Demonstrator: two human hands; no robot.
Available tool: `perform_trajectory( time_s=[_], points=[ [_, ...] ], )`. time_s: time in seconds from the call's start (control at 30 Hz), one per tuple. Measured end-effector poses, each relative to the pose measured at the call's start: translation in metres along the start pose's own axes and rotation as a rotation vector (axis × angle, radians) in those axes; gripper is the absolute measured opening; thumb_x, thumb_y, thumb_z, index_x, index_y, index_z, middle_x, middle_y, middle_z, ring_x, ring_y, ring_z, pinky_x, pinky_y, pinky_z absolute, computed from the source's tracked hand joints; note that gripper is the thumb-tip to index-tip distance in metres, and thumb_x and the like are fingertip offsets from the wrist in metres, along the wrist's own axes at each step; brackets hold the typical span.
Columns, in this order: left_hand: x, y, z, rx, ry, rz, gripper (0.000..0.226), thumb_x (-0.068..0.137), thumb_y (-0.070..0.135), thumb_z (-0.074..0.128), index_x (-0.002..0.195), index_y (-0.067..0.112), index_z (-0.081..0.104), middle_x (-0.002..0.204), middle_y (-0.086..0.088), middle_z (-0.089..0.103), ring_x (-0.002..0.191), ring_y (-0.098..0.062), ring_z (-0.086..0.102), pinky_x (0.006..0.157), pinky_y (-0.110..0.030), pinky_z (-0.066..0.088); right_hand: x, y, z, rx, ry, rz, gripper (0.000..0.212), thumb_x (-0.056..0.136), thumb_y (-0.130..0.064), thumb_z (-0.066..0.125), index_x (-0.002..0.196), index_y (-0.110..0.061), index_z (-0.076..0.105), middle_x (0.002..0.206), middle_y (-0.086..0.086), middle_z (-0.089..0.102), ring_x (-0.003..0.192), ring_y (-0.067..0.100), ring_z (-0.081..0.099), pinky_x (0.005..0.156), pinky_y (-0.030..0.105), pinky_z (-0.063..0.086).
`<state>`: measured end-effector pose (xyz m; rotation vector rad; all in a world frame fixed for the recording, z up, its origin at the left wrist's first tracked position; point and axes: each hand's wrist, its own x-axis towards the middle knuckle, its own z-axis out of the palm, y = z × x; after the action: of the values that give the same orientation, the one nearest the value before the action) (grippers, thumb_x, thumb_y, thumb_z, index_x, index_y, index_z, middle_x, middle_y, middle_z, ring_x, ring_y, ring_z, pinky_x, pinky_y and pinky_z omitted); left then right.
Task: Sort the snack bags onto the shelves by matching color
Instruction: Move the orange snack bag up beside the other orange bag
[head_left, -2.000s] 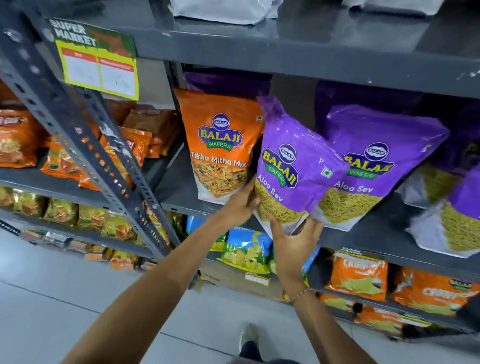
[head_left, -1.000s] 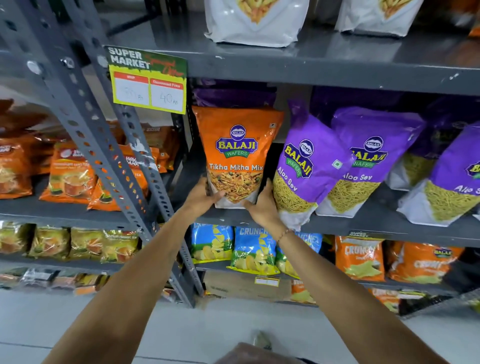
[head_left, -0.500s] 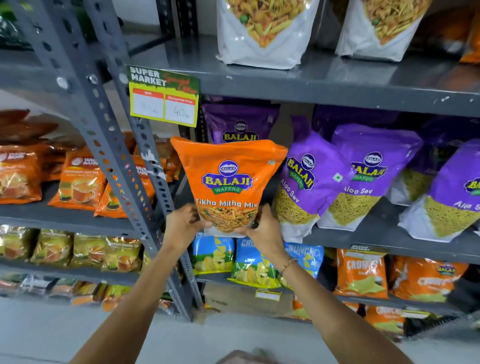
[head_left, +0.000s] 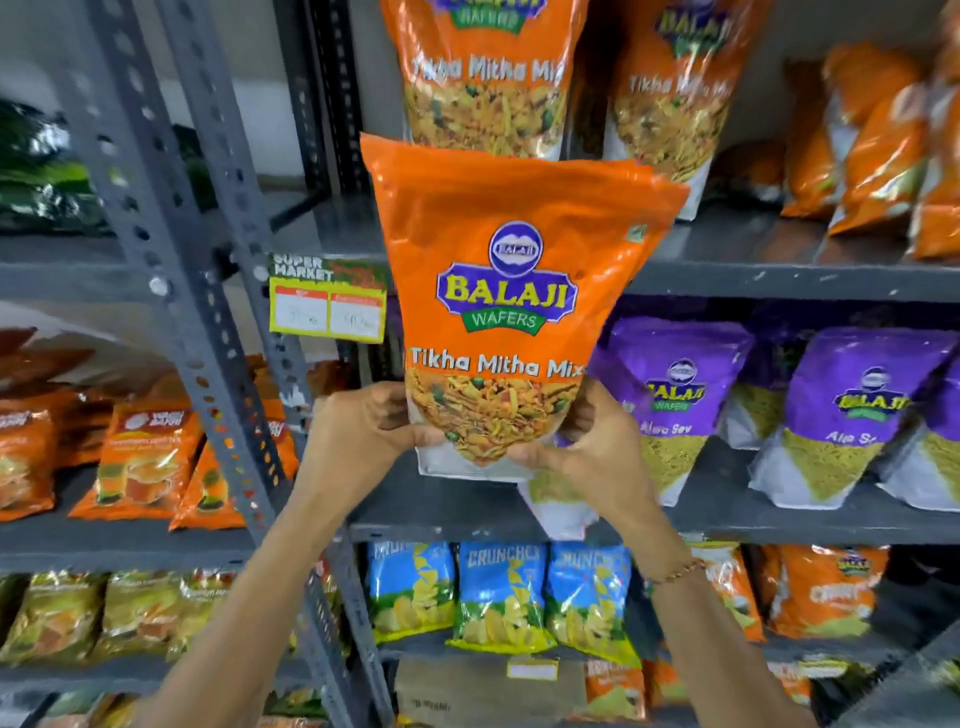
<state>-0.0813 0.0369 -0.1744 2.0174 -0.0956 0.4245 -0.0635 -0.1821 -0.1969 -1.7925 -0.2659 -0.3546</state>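
The orange snack bag (head_left: 511, 291), labelled Tikha Mitha Mix, is held upright in front of the grey shelves, raised so that its top edge overlaps the upper shelf (head_left: 753, 270). It is gripped at its bottom corners by both hands: the left hand (head_left: 358, 436) is clamped on the lower left corner, and the right hand (head_left: 592, 452) is clamped on the lower right corner, with a beaded bracelet (head_left: 675, 571) seen at that wrist. Two matching orange bags (head_left: 483, 83) are stood on the upper shelf just behind it. Purple Aloo Sev bags (head_left: 675, 395) are lined along the middle shelf (head_left: 447, 504) to the right. Blue chip bags (head_left: 498, 597) are set on the shelf below. A yellow price tag (head_left: 327, 306) is fixed to the shelf edge at the left of the held bag.
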Motion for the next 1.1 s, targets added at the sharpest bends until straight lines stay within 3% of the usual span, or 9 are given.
perform_trajectory(
  time_s=[0.1,0.17,0.3,0.4,0.53,0.7,0.87,0.97,1.1],
  points=[
    [0.017,0.040,-0.010,-0.063,-0.043,0.078,0.030,0.058,0.018,0.084,0.078,0.034,0.070,0.089,0.003,0.077,0.080,-0.006,0.072,0.083,-0.034,0.058,0.013,-0.044,-0.030,0.027,0.046,-0.028,0.064,0.030,-0.034,0.088,0.083,-0.019,0.057,0.086,-0.001,0.072,0.082,0.017,0.069,0.072,0.028,0.056],
    [0.027,0.067,-0.017,-0.068,-0.063,0.120,0.031,0.047,0.037,0.083,0.075,0.037,0.070,0.087,0.001,0.078,0.083,-0.014,0.073,0.085,-0.041,0.058,0.023,-0.069,-0.048,0.046,0.043,-0.052,0.068,0.028,-0.032,0.087,0.085,-0.009,0.058,0.083,0.004,0.073,0.080,0.021,0.070,0.071,0.031,0.057],
    [0.046,0.116,-0.017,-0.032,-0.041,0.206,0.049,0.039,0.050,0.080,0.083,0.029,0.073,0.082,0.007,0.078,0.077,-0.005,0.072,0.079,-0.030,0.058,0.042,-0.106,-0.083,0.022,0.054,-0.126,0.078,0.027,-0.034,0.093,0.088,0.000,0.058,0.086,0.016,0.075,0.088,0.034,0.070,0.079,0.052,0.057],
    [0.063,0.150,-0.003,-0.065,-0.009,0.269,0.025,0.055,0.029,0.086,0.070,0.035,0.068,0.063,0.023,0.071,0.065,0.010,0.066,0.065,-0.013,0.055,0.064,-0.123,-0.111,0.025,0.084,-0.170,0.072,0.028,-0.032,0.093,0.085,-0.006,0.059,0.086,0.015,0.075,0.088,0.037,0.070,0.079,0.055,0.057],
    [0.097,0.183,0.035,-0.098,0.007,0.319,0.026,0.063,0.023,0.084,0.084,0.017,0.071,0.081,0.004,0.072,0.071,-0.003,0.063,0.072,-0.023,0.054,0.099,-0.131,-0.150,0.035,0.110,-0.199,0.057,0.036,-0.028,0.088,0.083,-0.014,0.059,0.086,0.003,0.075,0.082,0.020,0.072,0.073,0.037,0.060],
    [0.139,0.197,0.088,-0.052,-0.019,0.315,0.031,0.067,0.023,0.082,0.092,0.008,0.073,0.093,-0.006,0.076,0.077,-0.010,0.068,0.077,-0.035,0.059,0.147,-0.112,-0.187,0.008,0.117,-0.116,0.043,0.055,-0.009,0.087,0.086,-0.011,0.057,0.088,0.002,0.070,0.083,0.014,0.068,0.065,0.025,0.057],
    [0.158,0.191,0.128,-0.070,0.005,0.247,0.028,0.067,0.015,0.081,0.092,0.004,0.073,0.095,-0.011,0.075,0.070,-0.007,0.065,0.065,-0.023,0.057,0.180,-0.078,-0.204,-0.007,0.103,-0.037,0.044,0.054,-0.009,0.088,0.085,-0.008,0.058,0.093,0.011,0.071,0.090,0.023,0.068,0.075,0.038,0.059],
    [0.164,0.187,0.138,-0.077,0.010,0.193,0.030,0.068,0.015,0.081,0.094,0.003,0.071,0.099,-0.012,0.075,0.078,-0.016,0.068,0.077,-0.036,0.059,0.193,-0.065,-0.208,-0.045,0.078,-0.020,0.050,0.051,-0.017,0.090,0.088,-0.008,0.058,0.096,0.015,0.072,0.093,0.027,0.068,0.084,0.048,0.057],
    [0.166,0.189,0.144,-0.072,0.019,0.187,0.020,0.070,0.015,0.080,0.085,0.008,0.070,0.081,-0.003,0.070,0.069,-0.007,0.062,0.071,-0.031,0.056,0.204,-0.058,-0.212,-0.112,0.025,-0.034,0.062,0.049,-0.029,0.091,0.096,-0.006,0.057,0.103,0.018,0.069,0.098,0.029,0.066,0.086,0.051,0.055]
  ],
)
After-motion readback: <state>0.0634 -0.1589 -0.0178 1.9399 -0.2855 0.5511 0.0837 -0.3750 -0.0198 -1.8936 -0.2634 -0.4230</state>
